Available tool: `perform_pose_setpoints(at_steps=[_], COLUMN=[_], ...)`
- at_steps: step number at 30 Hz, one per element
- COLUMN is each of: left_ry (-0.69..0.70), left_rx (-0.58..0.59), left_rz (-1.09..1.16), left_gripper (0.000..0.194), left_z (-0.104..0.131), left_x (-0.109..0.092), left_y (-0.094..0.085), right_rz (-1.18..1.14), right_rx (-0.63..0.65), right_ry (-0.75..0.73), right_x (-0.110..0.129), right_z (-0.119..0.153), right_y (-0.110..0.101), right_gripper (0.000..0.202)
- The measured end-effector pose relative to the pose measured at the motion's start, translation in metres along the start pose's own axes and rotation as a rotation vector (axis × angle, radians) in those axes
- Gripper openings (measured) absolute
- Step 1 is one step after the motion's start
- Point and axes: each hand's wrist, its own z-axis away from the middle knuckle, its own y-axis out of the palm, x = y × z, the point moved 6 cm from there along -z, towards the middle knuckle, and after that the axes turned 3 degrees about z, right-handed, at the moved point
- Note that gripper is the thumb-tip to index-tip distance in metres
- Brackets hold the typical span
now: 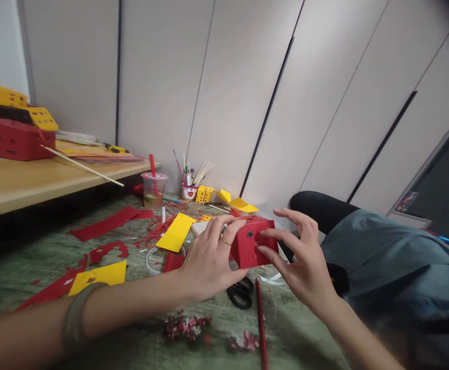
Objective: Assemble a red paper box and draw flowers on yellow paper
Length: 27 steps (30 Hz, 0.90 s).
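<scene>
Head view: the red box (245,253) is held up over the bench (305,339), between the left hand (209,259) and the right hand (305,267), with a dark star (249,235) on the face that shows. The left hand is clamped on the box's left side, thumb low and fingers over the top. The right hand is at its right side, thumb and forefinger touching the box, the other fingers spread apart (whether the two tips pinch it, I cannot tell). Just to the near side of the box lie the scissors (243,294), with a red stick (262,325) to their right. Farther off stands a cup (150,198), the marks on its lid (161,176) too small to read; right of it, a pot (185,191) bears a red mark (189,193), beside a yellow box (204,193).
</scene>
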Motion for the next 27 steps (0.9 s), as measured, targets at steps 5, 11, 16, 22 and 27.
perform_pose_setpoints(at_steps=[5,11,16,22,27], left_ry=[0.003,-0.134,-0.152,-0.209,-0.204], left_rx=[0.029,-0.009,-0.029,-0.032,-0.063], left_rz=[0.005,0.069,0.095,0.086,0.060], left_gripper=[0.073,0.075,0.078,0.079,0.079], left_z=[0.000,-0.001,-0.001,0.001,0.002], left_x=[-0.002,0.007,0.009,0.011,0.011], left_y=[0.001,0.001,0.002,0.002,0.000], right_rz=[-0.071,-0.186,0.022,0.051,-0.019], right_rx=[0.043,-0.058,-0.012,-0.001,0.034], right_ry=[0.073,0.183,-0.051,-0.078,0.020], right_x=[-0.006,-0.017,0.004,0.010,0.003], right_z=[0.000,0.005,0.007,0.008,0.007], right_y=[0.004,-0.005,-0.002,0.004,0.004], right_gripper=[0.023,0.022,0.025,0.023,0.032])
